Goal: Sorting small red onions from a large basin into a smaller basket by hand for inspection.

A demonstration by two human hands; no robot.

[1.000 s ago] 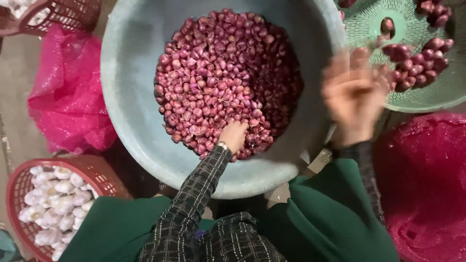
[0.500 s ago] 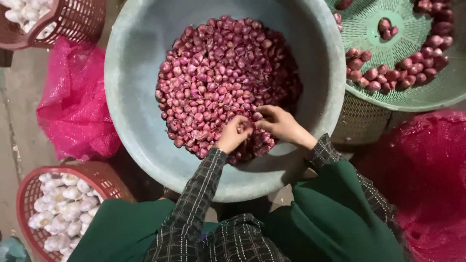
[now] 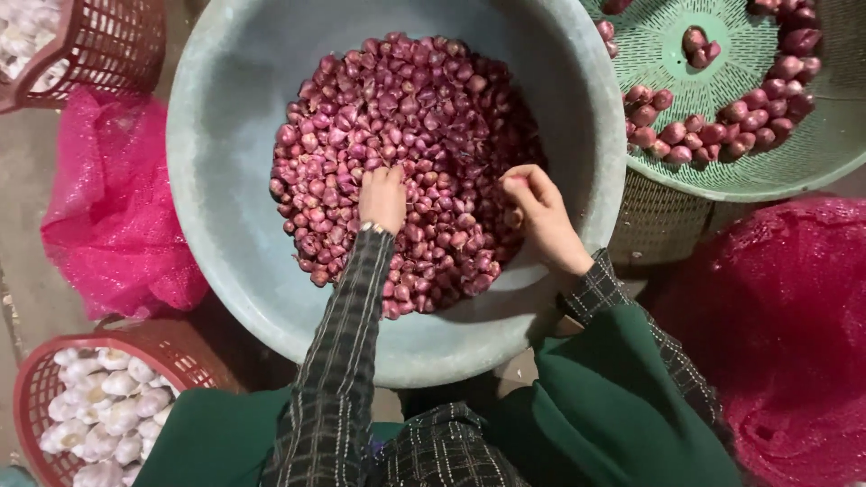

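Hundreds of small red shallots (image 3: 406,162) heap in the grey basin (image 3: 225,180), piled toward the near wall. Risk, as I judge it: raking too hard at the near edge could roll some over the rim, or a loose pinch drops one. Left hand (image 3: 382,197) lies fingers-down in the heap, curled, grip unclear. Right hand (image 3: 538,216) pinches one shallot at its fingertips.

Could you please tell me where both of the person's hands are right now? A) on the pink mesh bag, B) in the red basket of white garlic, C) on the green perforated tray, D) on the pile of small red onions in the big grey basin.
D: the left hand and the right hand both rest on the red onions heaped inside the grey basin.
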